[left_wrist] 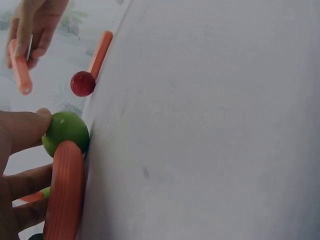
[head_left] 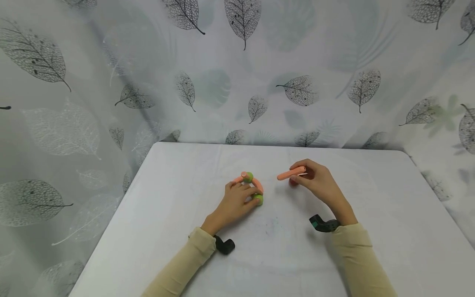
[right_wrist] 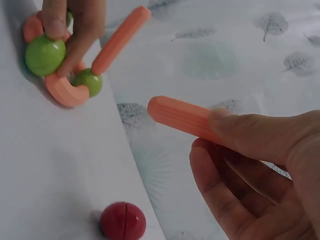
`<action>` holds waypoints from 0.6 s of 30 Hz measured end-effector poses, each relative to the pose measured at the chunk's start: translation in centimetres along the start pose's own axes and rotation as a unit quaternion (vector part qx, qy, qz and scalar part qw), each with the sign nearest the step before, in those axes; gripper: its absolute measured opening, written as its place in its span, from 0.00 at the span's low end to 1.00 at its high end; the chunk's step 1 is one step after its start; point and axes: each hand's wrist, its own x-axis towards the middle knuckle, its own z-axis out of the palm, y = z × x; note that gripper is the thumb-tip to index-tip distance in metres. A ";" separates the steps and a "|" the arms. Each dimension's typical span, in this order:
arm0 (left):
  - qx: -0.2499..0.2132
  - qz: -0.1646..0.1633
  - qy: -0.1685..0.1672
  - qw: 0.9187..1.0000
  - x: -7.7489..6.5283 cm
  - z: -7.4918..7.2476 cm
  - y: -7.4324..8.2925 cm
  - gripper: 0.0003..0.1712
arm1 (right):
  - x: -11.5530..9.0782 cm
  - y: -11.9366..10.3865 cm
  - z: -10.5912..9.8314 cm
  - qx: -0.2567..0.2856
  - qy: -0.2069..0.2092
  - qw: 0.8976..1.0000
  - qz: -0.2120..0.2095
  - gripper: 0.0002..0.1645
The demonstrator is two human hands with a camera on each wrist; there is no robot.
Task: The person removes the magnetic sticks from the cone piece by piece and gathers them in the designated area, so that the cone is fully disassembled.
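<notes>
My right hand [head_left: 315, 181] pinches an orange stick [head_left: 292, 173] between thumb and fingers, raised above the table. Below that hand a glossy red ball [right_wrist: 123, 221] sits on the tabletop. In the left wrist view another orange stick [left_wrist: 102, 52] lies beside the red ball. My left hand [head_left: 237, 201] grips a green ball [right_wrist: 45, 55] between thumb and finger. Curved orange pieces [right_wrist: 67, 93] form a ring with the green balls under this hand, partly hidden by its fingers. From a second green ball [right_wrist: 88, 82] an orange stick [right_wrist: 121, 40] rises upright.
A white table [head_left: 178, 177] extends beneath both hands. Leaf-patterned curtains [head_left: 208, 95] hang behind it and at its sides. A dark wrist camera [head_left: 224, 246] is strapped to the left wrist, and another camera [head_left: 323, 224] to the right.
</notes>
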 end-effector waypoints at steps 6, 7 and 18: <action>0.005 0.015 -0.013 1.000 0.1 -0.2 -0.4 0.12 | -0.3 1.1 -1.3 -0.019 0.041 0.999 0.023 0.18; 0.003 0.017 -0.015 1.000 0.1 -0.3 -0.4 0.12 | -0.4 1.3 -1.5 -0.016 0.045 0.998 0.029 0.19; 0.000 0.045 -0.029 0.999 0.0 -0.9 -0.8 0.11 | -0.8 4.3 -2.9 0.022 0.102 0.993 0.046 0.25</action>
